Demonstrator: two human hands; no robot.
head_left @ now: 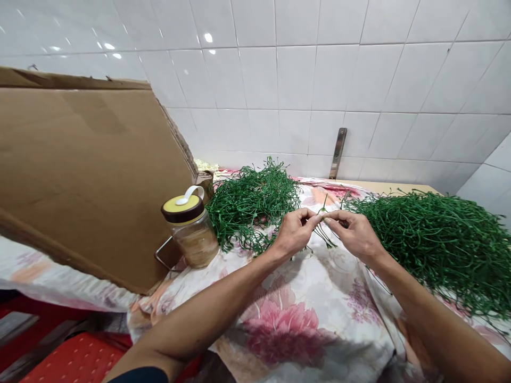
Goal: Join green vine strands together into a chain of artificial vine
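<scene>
My left hand (295,230) and my right hand (354,234) meet above the floral cloth, fingertips pinched together. Between them they grip a thin green artificial stem sprig (328,242), its thin ends showing above and below the fingers. The exact spot where the fingers press it is hidden. Behind my left hand lies a loose heap of green stem sprigs (253,197). Another, larger pile of green sprigs (435,239) spreads beyond my right hand and forearm.
A clear plastic jar (196,242) with a yellow and brown lid stands left of the near heap. Beside it leans a big cardboard sheet (88,175). The flowered tablecloth (291,319) covers the table. White tiled wall (295,74) rises behind; a red perforated seat (75,361) is lower left.
</scene>
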